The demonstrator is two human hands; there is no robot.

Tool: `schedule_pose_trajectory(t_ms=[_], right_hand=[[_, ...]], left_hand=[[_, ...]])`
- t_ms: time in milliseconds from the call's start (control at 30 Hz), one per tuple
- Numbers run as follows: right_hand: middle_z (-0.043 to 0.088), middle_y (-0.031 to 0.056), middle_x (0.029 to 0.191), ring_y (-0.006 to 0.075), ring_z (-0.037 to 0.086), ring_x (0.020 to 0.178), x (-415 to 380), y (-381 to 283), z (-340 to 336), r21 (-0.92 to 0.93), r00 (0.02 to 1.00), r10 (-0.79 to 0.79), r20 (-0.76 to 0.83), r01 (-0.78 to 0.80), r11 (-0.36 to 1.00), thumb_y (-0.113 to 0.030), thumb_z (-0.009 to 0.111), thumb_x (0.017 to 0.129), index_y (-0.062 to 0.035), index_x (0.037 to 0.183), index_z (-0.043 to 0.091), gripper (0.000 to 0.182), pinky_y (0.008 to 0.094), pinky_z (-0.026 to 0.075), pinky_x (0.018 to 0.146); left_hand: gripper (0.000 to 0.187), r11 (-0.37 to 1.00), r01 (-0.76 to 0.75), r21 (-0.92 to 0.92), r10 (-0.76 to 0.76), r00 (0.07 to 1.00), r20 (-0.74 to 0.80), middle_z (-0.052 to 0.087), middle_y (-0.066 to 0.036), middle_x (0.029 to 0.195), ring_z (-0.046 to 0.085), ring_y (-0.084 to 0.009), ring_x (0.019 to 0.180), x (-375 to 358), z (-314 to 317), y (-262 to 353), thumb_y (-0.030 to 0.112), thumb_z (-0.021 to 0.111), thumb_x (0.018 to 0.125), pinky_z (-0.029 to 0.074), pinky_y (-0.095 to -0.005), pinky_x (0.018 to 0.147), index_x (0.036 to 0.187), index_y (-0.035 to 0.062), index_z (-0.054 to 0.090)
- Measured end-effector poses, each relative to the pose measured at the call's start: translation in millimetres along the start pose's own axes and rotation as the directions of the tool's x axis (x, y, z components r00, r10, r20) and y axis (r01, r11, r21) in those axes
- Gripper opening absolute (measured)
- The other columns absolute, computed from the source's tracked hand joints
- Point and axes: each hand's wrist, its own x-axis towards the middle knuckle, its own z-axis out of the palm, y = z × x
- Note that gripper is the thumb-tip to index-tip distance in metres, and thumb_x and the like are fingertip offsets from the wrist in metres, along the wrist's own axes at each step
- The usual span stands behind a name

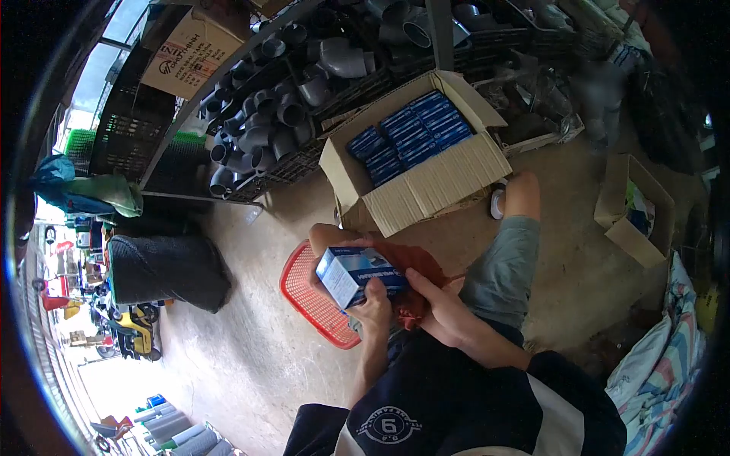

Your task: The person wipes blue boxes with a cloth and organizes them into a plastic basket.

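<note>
My left hand (pixel 370 305) is wrapped around a blue and white printed cardboard box (pixel 365 275), thumb on its near side. My right hand (pixel 443 310) is at the box's right end, one digit stretched toward it. Crumpled red material (pixel 414 262), perhaps a bag, lies beyond that hand and bunches out beside its palm; the hand appears closed on it, with most fingers hidden. Under the left hand is a red plastic basket (pixel 327 327). In front of me, an open carton (pixel 426 194) holds several similar blue boxes.
Grey pipe elbows (pixel 262 133) fill black crates at the back left. A brown carton (pixel 186 57) sits above them. A dark mesh roll (pixel 163 270) stands on the left. To the right are a smaller open carton (pixel 639 209) and a striped sheet (pixel 661 372).
</note>
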Motion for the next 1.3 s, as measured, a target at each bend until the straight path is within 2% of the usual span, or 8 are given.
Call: schedule_pose_trajectory(t_ms=[233,400,500,667,933,1067,1200,1300], right_hand=[[0.056,0.011,0.136,0.0212,0.058,0.117,0,-20,-24,0.247,0.993,0.115,0.041,-0.122,0.961,-0.022,0.055,0.103,-0.0056,0.141,0.045,0.043,0.0403,0.046,0.102],[0.054,0.0153,0.138,0.0243,0.055,0.124,-17,0,-92,-0.299,0.963,-0.255,-0.087,0.219,0.929,-0.011,0.057,0.099,-0.0011,0.143,0.041,0.047,0.0399,0.042,0.107],[0.046,0.0179,0.145,0.0274,0.047,0.133,-41,-31,-53,-0.507,0.974,-0.225,0.011,0.199,0.839,-0.009,0.06,0.096,-0.0034,0.146,0.04,0.054,0.0415,0.039,0.11],[0.039,0.0184,0.152,0.0357,0.037,0.142,-21,-37,6,-0.81,0.797,-0.213,0.565,0.489,-0.323,-0.017,0.062,0.094,-0.0067,0.145,0.042,0.056,0.0477,0.036,0.113],[0.061,0.0141,0.127,0.0294,0.059,0.119,-6,22,6,-0.991,0.993,0.082,0.089,0.081,0.105,-0.016,0.061,0.094,-0.0033,0.134,0.054,0.043,0.0446,0.047,0.099],[0.062,0.0085,0.118,0.021,0.061,0.109,-14,15,-86,-0.852,0.997,0.048,-0.068,-0.083,0.517,-0.024,0.059,0.096,-0.0049,0.133,0.054,0.041,0.0402,0.049,0.094],[0.056,0.0107,0.129,0.0208,0.055,0.118,23,6,-106,-0.755,0.936,-0.244,-0.255,-0.035,0.655,-0.032,0.059,0.096,-0.0043,0.138,0.05,0.05,0.0367,0.043,0.1],[0.054,0.0095,0.132,0.0239,0.052,0.123,44,-7,-108,-0.775,0.838,-0.355,-0.414,-0.12,0.621,-0.04,0.059,0.096,-0.0056,0.141,0.046,0.058,0.0384,0.038,0.107]], left_hand=[[0.089,0.962,-0.272,0.03,0.251,0.919,0.304,0.052,-0.019,0.118,0.058,-0.0248,0.1,-4,-3,-5,0.015,0.083,0.072,0.05,-0.0372,0.088,0.136,0.0068,0.022],[0.085,0.981,0.044,0.187,-0.06,0.995,0.085,0.052,-0.018,0.118,0.056,-0.024,0.099,20,0,-2,0.01,0.084,0.069,0.049,-0.0391,0.088,0.133,0.0044,0.029],[0.076,0.909,-0.106,0.403,-0.041,0.94,0.34,0.055,-0.018,0.117,0.059,-0.028,0.101,20,-16,-10,0.014,0.085,0.066,0.049,-0.0405,0.088,0.127,0.0018,0.043],[0.073,0.935,-0.05,0.351,-0.185,0.776,0.603,0.059,-0.02,0.118,0.061,-0.0397,0.106,-29,-33,-6,0.019,0.083,0.067,0.051,-0.0454,0.089,0.13,0.0003,0.05],[0.094,0.792,0.123,0.598,-0.345,0.898,0.272,0.062,-0.022,0.115,0.064,-0.036,0.101,-28,-139,-52,0.019,0.084,0.068,0.053,-0.0404,0.088,0.148,-0.0013,0.037],[0.078,0.847,0.523,0.097,-0.491,0.838,-0.237,0.066,-0.012,0.11,0.066,-0.016,0.093,4,-228,-94,0.022,0.078,0.079,0.054,-0.0323,0.081,0.144,-0.003,0.043],[0.063,0.534,0.572,-0.623,-0.822,0.525,-0.223,0.066,-0.009,0.11,0.066,-0.0151,0.09,-28,-329,-198,0.041,0.062,0.094,0.055,-0.0296,0.079,0.14,0.0007,0.048],[0.066,0.647,0.738,-0.191,-0.755,0.585,-0.296,0.067,-0.011,0.11,0.066,-0.0165,0.094,-47,-363,-276,0.033,0.071,0.09,0.054,-0.0293,0.079,0.139,-0.0034,0.047]])
